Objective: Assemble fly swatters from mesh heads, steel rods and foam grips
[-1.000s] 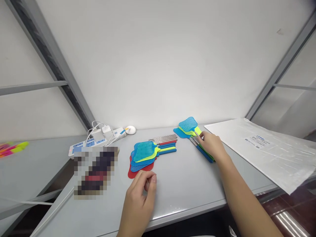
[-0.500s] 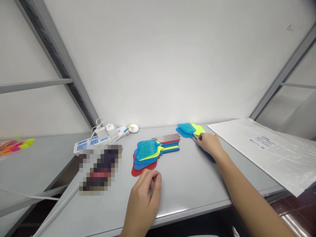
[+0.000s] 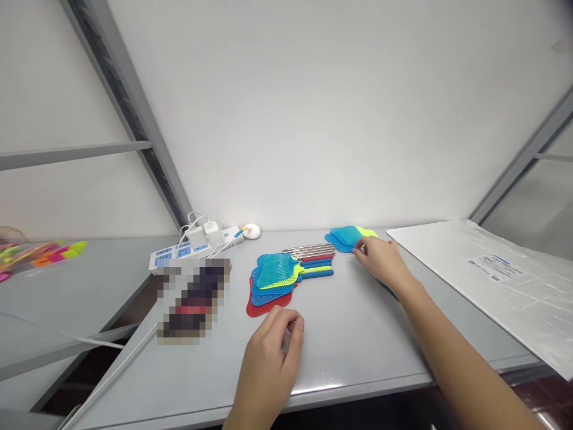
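1. So the left hand [image 3: 273,358] is curling loosely, thumb and fingers a bit apart, holding nothing, near the first swatter pile [image 3: 275,272].
2. That pile is lying just beyond it: blue, yellow-green and red heads overlapping, metal shafts and coloured handles pointing rightward.
3. The right hand [image 3: 380,263] is bending over the second swatter pile [image 3: 347,237], blue and yellow-green heads poking out past its fingers. It's hiding the shafts, so I can't tell how closed it is or whether it's gripping any.
4. A big white package [image 3: 496,269] is lying right of the right hand.
5. A blurred-out item [image 3: 194,304] is sitting left of the left hand, with a power strip [image 3: 183,251], plugs and a white round gadget [image 3: 251,231] farther back.
6. Grey counter [image 3: 349,334] is running under both hands, pale wall [image 3: 313,119] rising behind, metal posts slanting on both sides.
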Demonstrator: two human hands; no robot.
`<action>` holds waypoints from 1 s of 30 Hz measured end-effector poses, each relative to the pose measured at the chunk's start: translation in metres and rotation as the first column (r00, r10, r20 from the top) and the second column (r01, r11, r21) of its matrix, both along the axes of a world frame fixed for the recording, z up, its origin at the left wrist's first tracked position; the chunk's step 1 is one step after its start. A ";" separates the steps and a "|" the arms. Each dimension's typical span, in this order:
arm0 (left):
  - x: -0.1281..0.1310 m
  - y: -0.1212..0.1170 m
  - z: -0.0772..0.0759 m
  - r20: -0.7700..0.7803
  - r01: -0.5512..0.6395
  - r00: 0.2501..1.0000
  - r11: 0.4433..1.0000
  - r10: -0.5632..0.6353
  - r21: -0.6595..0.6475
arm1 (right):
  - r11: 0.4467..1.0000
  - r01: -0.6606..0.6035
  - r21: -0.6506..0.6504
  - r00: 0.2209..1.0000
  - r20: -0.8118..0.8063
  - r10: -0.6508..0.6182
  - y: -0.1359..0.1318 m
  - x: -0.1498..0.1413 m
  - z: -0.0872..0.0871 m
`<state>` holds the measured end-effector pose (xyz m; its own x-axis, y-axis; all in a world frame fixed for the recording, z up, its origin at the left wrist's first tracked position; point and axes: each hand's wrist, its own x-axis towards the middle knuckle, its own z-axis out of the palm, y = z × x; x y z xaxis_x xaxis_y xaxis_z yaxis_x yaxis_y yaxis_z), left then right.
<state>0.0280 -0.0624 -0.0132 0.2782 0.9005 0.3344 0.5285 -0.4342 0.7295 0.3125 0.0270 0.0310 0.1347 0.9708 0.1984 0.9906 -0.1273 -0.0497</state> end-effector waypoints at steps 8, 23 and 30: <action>0.005 -0.003 0.003 -0.085 -0.001 0.996 1.000 0.002 0.014 | 0.895 -0.426 -0.130 0.904 -0.029 0.426 0.071 -0.073 0.006; 0.007 -0.007 -0.008 -0.149 0.015 0.989 0.998 -0.007 0.058 | 0.858 -0.488 -0.163 0.870 -0.004 0.494 0.125 -0.080 0.004; 0.007 -0.008 -0.002 -0.146 0.032 0.989 0.998 -0.024 0.056 | 0.885 -0.452 0.112 0.892 0.054 0.449 0.054 -0.076 0.026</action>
<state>0.0347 -0.0705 -0.0148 0.3526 0.8718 0.3402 0.6138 -0.4898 0.6192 0.2370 0.0814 0.0574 -0.3179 0.8951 0.3127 0.9411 0.3379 -0.0103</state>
